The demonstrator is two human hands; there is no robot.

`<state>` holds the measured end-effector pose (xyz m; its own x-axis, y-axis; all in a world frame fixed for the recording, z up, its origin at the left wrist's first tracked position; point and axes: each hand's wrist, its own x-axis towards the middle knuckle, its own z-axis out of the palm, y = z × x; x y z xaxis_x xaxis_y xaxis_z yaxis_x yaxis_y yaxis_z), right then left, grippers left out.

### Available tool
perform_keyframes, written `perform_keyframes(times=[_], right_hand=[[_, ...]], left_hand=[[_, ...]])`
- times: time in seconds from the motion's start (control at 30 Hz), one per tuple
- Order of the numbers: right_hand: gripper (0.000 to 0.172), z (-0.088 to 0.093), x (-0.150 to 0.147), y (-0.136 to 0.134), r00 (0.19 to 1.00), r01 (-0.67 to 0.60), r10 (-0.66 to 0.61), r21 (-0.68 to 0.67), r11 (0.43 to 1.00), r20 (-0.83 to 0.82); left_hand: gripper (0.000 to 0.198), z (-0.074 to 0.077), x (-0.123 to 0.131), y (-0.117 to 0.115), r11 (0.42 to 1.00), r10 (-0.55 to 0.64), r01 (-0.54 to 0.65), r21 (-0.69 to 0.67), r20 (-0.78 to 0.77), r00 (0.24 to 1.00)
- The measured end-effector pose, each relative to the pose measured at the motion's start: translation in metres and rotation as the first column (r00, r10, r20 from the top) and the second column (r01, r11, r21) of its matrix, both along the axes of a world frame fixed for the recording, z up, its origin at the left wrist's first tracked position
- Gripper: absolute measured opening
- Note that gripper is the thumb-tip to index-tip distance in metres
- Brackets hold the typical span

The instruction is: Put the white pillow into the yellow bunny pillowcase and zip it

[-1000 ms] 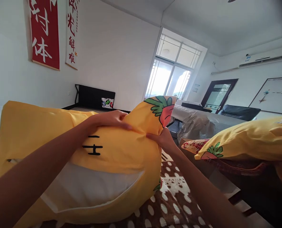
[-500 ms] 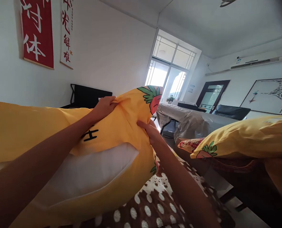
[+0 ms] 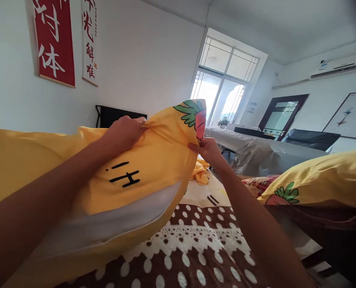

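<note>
A yellow pillowcase [image 3: 163, 160] with a carrot print at its corner and black lettering hangs between my hands. Inside its long side opening a white pillow [image 3: 112, 224] shows. My left hand [image 3: 127, 131] is closed on the upper edge of the cloth, left of the carrot. At the far right edge, just under the carrot corner, my right hand [image 3: 208, 152] pinches the fabric between thumb and fingers. The pillowcase's left part stretches out past my left forearm, which hides some of it.
Below lies a brown and white spotted blanket [image 3: 196, 244], with crumpled yellow cloth [image 3: 201, 172] farther back. Another yellow pillow [image 3: 328, 180] with a carrot print rests at the right. Behind stand a plastic-covered table [image 3: 256, 148] and a black chair [image 3: 313, 139].
My right hand has moved up and right along the pillowcase edge, to just below the carrot corner. The cloth is stretched flatter, more lettering shows, and the view has shifted slightly.
</note>
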<state>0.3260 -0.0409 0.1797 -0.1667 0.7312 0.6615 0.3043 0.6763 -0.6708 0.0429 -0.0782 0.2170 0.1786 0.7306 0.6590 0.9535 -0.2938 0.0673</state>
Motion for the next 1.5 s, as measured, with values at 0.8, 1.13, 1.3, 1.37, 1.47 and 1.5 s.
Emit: perform_keyframes(times=[0.8, 1.13, 1.3, 1.37, 1.47, 1.5], right_hand=[[0.047, -0.060, 0.017, 0.022, 0.918, 0.299, -0.315, -0.103, 0.949, -0.242], [0.045, -0.095, -0.004, -0.015, 0.987, 0.154, -0.161, -0.156, 0.976, -0.028], [0.038, -0.091, -0.019, -0.009, 0.876, 0.483, -0.481, 0.082, 0.872, -0.045], [0.036, -0.091, -0.014, -0.009, 0.855, 0.519, -0.515, 0.111, 0.847, -0.064], [0.041, -0.092, -0.003, -0.013, 0.864, 0.500, -0.494, 0.043, 0.865, -0.098], [0.042, -0.092, 0.001, -0.015, 0.877, 0.471, -0.468, 0.001, 0.882, -0.110]], left_hand=[[0.051, -0.040, -0.056, 0.011, 0.881, -0.157, 0.249, -0.402, 0.248, 0.956], [0.047, -0.035, -0.054, -0.020, 0.937, -0.091, 0.158, -0.313, 0.216, 0.972], [0.047, -0.029, -0.056, -0.038, 0.964, 0.046, -0.030, -0.265, 0.054, 0.998], [0.048, -0.028, -0.059, -0.042, 0.957, 0.104, -0.091, -0.275, 0.035, 0.994], [0.048, -0.025, -0.063, -0.047, 0.948, 0.076, -0.068, -0.311, 0.013, 0.997], [0.048, -0.024, -0.065, -0.047, 0.940, 0.048, -0.041, -0.338, 0.012, 0.999]])
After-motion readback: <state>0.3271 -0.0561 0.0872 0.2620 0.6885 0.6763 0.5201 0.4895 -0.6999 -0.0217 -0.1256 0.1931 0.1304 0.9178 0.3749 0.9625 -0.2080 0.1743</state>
